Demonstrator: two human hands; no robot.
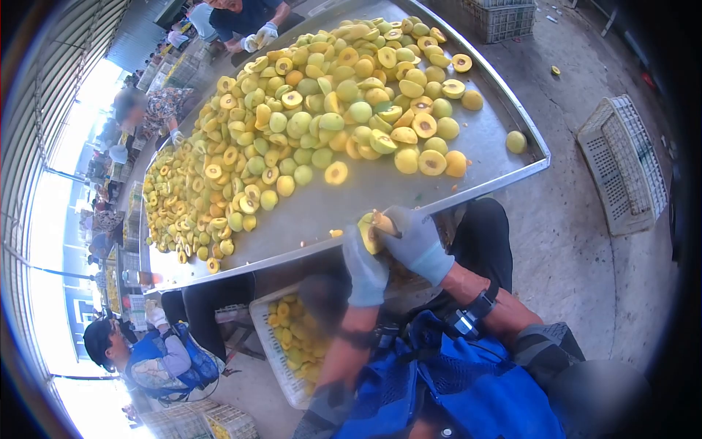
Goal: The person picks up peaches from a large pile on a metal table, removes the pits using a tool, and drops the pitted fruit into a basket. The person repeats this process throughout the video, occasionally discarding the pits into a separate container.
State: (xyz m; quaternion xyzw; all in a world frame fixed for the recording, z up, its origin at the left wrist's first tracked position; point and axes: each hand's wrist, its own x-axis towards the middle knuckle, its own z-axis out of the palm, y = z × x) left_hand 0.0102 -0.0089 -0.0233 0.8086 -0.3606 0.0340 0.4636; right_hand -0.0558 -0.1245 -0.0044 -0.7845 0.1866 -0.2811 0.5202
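**Yellow fruit on silver-grey steel, grey-blue gloves beneath**

The cut yellow fruit half shows bright flesh against the pale grey-blue knit gloves on the left hand and right hand. The dull silver-grey metal sorting table carries a heap of round fruits in yellow, yellow-green and orange, the halved ones brown-centred. The lattice-patterned plastic crate is white, the concrete floor mottled grey, and the cloth apron vivid blue.
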